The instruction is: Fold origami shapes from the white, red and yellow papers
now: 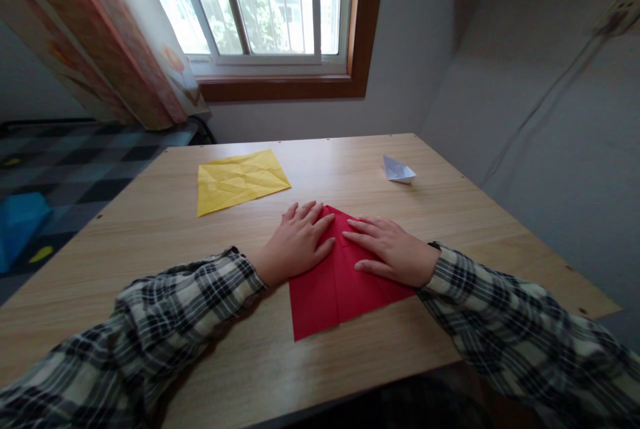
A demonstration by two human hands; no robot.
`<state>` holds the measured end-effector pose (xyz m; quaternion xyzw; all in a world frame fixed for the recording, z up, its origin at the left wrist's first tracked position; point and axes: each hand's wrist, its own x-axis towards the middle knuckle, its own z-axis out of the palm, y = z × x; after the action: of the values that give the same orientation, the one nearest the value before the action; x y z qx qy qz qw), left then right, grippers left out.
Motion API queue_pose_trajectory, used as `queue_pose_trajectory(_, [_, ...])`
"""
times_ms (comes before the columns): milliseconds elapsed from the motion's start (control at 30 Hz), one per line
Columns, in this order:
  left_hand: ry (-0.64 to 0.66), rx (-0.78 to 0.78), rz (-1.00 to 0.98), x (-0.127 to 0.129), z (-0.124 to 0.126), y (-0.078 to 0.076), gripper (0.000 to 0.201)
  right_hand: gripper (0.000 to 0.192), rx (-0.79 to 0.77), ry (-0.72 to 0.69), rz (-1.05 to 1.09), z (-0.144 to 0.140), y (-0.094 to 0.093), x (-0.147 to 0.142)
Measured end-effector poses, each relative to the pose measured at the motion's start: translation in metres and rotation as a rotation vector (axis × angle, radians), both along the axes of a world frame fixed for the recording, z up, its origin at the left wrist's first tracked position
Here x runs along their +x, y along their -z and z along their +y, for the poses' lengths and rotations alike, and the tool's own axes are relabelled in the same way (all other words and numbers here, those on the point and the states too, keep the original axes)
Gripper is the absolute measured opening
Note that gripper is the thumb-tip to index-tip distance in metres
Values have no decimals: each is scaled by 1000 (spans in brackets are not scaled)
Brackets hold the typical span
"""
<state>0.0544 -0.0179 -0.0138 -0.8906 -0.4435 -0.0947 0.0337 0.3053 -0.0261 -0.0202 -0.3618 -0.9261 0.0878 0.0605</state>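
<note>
A folded sheet of red paper (320,299) lies on the wooden table in front of me, with a pointed top and a crease or edge running down its middle. My left hand (300,242) rests flat on its upper left part, fingers spread. On the upper right part lies my right hand (390,250), also palm down with the fingers apart. Both hands touch the paper and cover some of its edges. Farther back on the left is a creased yellow sheet of paper (243,179). A small folded white paper shape (399,170) stands at the back right.
The wooden table (240,376) reaches toward a wall with a window (270,9). At the left are a curtain (115,36) and a checked bed cover (80,156) with a blue object (23,219) on it. A cable (545,99) hangs along the right wall.
</note>
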Motion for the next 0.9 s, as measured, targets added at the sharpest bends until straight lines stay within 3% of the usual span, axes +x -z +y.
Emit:
queue_pose_trajectory(233, [80,-15,-42,0,4,4,47,60,25,-15,51,0,-1,-2])
queue_pose_trajectory(600, [115,21,-28,4,7,-10,27,49,-47,-85,96,0,-11,-4])
queue_pose_trajectory(900, [127,-34,-102,-2,11,-3,35,44,-5,-100,105,0,-11,-5])
